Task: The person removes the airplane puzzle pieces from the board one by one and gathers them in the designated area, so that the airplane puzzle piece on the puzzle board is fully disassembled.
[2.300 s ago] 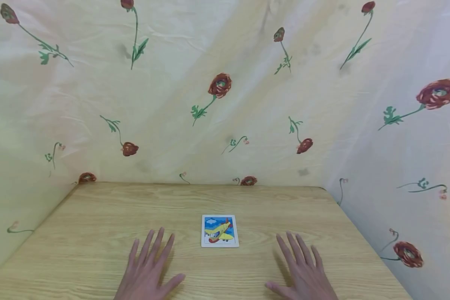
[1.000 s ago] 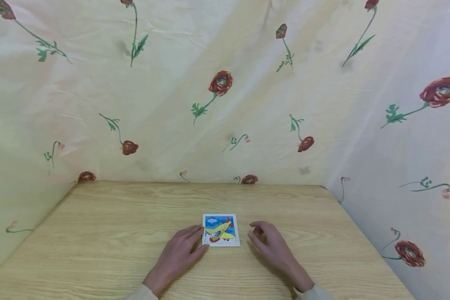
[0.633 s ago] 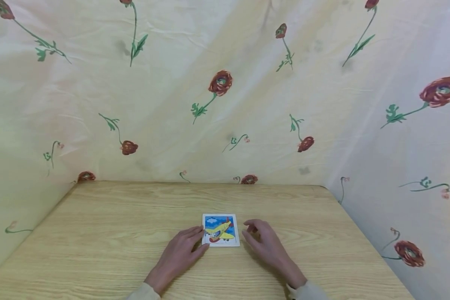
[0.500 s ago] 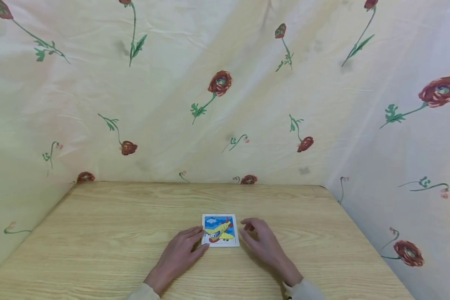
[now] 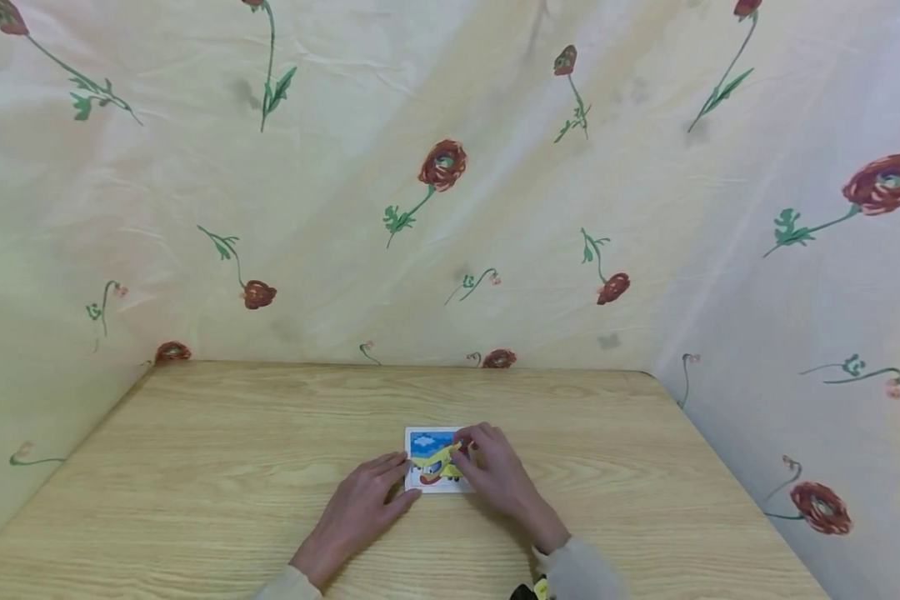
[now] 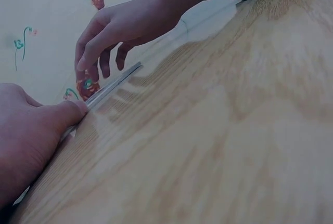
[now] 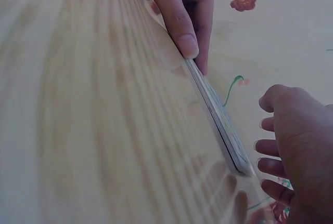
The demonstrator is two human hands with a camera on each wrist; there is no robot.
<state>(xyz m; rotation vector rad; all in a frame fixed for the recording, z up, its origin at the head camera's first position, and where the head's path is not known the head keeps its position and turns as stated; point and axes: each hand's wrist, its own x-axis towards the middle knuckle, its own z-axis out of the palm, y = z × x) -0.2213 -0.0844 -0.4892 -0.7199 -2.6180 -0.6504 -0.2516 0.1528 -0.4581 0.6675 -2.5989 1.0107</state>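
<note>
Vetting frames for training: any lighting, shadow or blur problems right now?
Head: brighter, card readable; left wrist: dim, tabletop grain smeared in the foreground; right wrist: also dim, dark finger-shaped marks on the tabletop beside the right grip, shadow or reflection, can't tell which.

Tabletop (image 5: 232,433): wood-look surface, pale straight grain, smooth, semi-gloss; blurred reflections show in both wrist views.
Picture tile (image 5: 429,446): thin, rigid, smooth-faced, printed in colour within a plain white border; wood, card or plastic cannot be told.
Backdrop (image 5: 307,183): thin sheeting, cloth or plastic uncertain, flower-printed, lightly creased, soft sheen.
Sleeves (image 5: 581,573): pale cloth, matt.
</note>
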